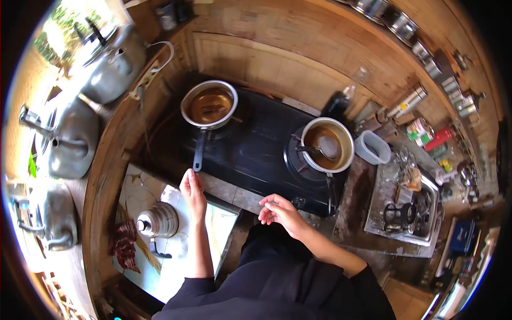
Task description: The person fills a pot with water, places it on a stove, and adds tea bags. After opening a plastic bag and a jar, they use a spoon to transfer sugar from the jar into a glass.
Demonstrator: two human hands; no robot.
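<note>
My left hand (192,185) has its fingers curled together just below the tip of a saucepan's black handle (199,152); whatever is inside the fingers, if anything, is hidden. That saucepan (184,109) stands on the left burner with brown liquid (213,105) in it. My right hand (277,210) is open, its fingers loosely bent and apart, in front of the black stove (250,146). On the right burner sits a second pan (346,140) of brown liquid, with a ladle (328,147) resting in it.
A plastic tub (373,147) and a dark bottle (337,104) stand near the right pan. Farther right is a metal sink (431,186) holding dishes. A lidded metal pot (162,219) sits on the lower left surface. Several large kettles (66,136) line the left ledge.
</note>
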